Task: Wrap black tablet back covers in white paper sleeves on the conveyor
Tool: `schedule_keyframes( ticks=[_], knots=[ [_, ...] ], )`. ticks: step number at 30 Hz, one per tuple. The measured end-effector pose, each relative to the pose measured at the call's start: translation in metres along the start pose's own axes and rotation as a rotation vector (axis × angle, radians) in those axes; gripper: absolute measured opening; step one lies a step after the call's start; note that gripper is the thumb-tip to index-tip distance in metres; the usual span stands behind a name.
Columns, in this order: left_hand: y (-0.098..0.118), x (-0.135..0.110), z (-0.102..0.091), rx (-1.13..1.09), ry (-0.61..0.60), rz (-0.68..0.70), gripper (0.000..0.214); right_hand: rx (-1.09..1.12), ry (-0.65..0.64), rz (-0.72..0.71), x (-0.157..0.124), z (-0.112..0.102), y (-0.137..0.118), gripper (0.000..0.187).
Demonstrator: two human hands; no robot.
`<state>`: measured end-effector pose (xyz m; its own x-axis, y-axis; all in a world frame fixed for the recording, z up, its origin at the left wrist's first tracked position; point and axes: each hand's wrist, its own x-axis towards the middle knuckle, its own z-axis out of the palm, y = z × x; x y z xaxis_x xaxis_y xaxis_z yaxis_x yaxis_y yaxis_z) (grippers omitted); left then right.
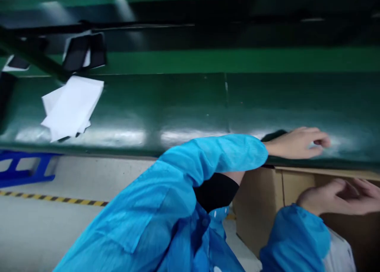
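My left hand (297, 142) reaches far to the right and rests on the green conveyor belt (184, 106). Its fingers are curled down with the thumb tucked under, and whatever they pinch is lost in glare. My right hand (338, 195) lies lower, over the open top of a cardboard box (261, 201) that stands below the belt's edge. Its fingers are stretched out flat toward the right and hold nothing. Both arms wear bright blue sleeves (208, 161). The whole view is smeared by motion.
A loose stack of white sheets (71, 106) lies on the belt at the left, with dark flat pieces (84, 50) behind it. A blue frame (23, 167) and yellow-black floor tape (59, 199) show at lower left. Something white (341, 256) sits beside the box.
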<state>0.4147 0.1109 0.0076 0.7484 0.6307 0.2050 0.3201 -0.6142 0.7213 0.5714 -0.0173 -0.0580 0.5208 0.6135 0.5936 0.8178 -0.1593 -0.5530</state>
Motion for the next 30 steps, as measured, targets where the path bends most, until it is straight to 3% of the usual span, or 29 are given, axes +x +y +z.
schedule_keyframes(
  ticks=[2, 3, 5, 7, 10, 13, 15, 18, 22, 26, 30],
  knots=[
    [-0.026, -0.053, -0.038, -0.006, -0.047, 0.131, 0.026, 0.151, 0.078, -0.088, 0.003, 0.008, -0.028, 0.02],
    [-0.045, -0.082, -0.062, 0.003, -0.032, 0.172, 0.024, 0.192, 0.043, -0.132, 0.003, 0.014, -0.041, 0.012],
    [-0.096, -0.139, -0.118, 0.058, 0.087, 0.15, 0.02, 0.187, -0.155, -0.217, 0.002, 0.032, -0.068, 0.009],
    [-0.155, -0.199, -0.181, 0.156, 0.331, -0.025, 0.018, 0.134, -0.331, -0.318, 0.0, 0.058, -0.096, 0.009],
    [-0.229, -0.293, -0.272, 0.26, 0.751, -0.478, 0.024, 0.063, -0.524, -0.497, -0.008, 0.103, -0.148, 0.016],
    [-0.267, -0.377, -0.338, 0.318, 1.027, -0.873, 0.042, 0.049, -0.651, -0.644, -0.022, 0.142, -0.206, 0.026],
    [-0.274, -0.414, -0.361, 0.379, 1.16, -0.951, 0.04, 0.065, -0.685, -0.753, -0.036, 0.163, -0.246, 0.028],
    [-0.276, -0.432, -0.377, 0.458, 1.177, -1.02, 0.022, 0.132, -0.713, -0.883, -0.061, 0.186, -0.301, 0.027],
    [-0.285, -0.412, -0.387, 0.428, 1.027, -1.164, 0.005, 0.196, -0.759, -0.972, -0.088, 0.202, -0.351, 0.024],
    [-0.282, -0.402, -0.403, 0.469, 0.912, -1.162, 0.021, 0.248, -0.8, -0.971, -0.095, 0.207, -0.368, 0.02],
    [-0.271, -0.414, -0.431, 0.489, 0.785, -1.175, 0.031, 0.329, -0.853, -0.912, -0.092, 0.207, -0.367, 0.018]
  ],
)
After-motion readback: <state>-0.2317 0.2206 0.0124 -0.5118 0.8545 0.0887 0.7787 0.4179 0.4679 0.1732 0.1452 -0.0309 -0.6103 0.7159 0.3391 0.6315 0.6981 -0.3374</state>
